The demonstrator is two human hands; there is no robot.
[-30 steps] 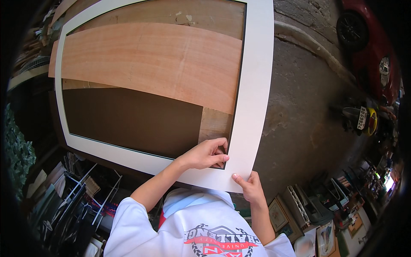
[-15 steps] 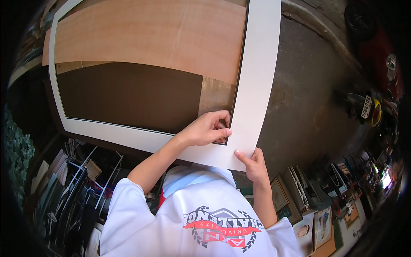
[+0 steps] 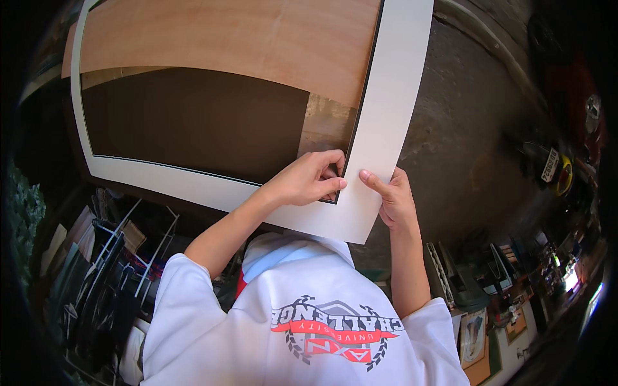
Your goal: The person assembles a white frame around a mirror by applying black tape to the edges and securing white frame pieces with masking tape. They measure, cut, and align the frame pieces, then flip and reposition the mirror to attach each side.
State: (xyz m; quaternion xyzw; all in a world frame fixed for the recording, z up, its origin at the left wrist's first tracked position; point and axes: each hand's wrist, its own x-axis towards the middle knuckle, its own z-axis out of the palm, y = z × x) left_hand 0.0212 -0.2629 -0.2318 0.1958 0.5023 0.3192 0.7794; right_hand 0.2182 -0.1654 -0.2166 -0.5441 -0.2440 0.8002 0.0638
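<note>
A large white mat board frame (image 3: 394,90) with a thin black inner border spreads in front of me, its far side cut off by the view. My left hand (image 3: 310,179) reaches through the opening at the near right inner corner. Its thumb presses on the white face and its curled fingers go under the edge, pinching the board. On the outer right edge my right hand (image 3: 394,198) grips the same board, thumb on top and fingers underneath, partly hidden. Through the opening show a light plywood sheet (image 3: 225,45) and a dark brown surface (image 3: 193,125).
A white wire rack (image 3: 158,257) with dark flat items stands at the lower left. Grey concrete floor (image 3: 463,128) lies to the right, with a motorbike (image 3: 557,170) and a red vehicle (image 3: 579,103) beyond. Framed pictures (image 3: 475,338) lean at the lower right.
My right hand has slid farther up the outer right edge, away from the near corner. The left hand keeps its pinch. Board and hands sit slightly higher in view.
</note>
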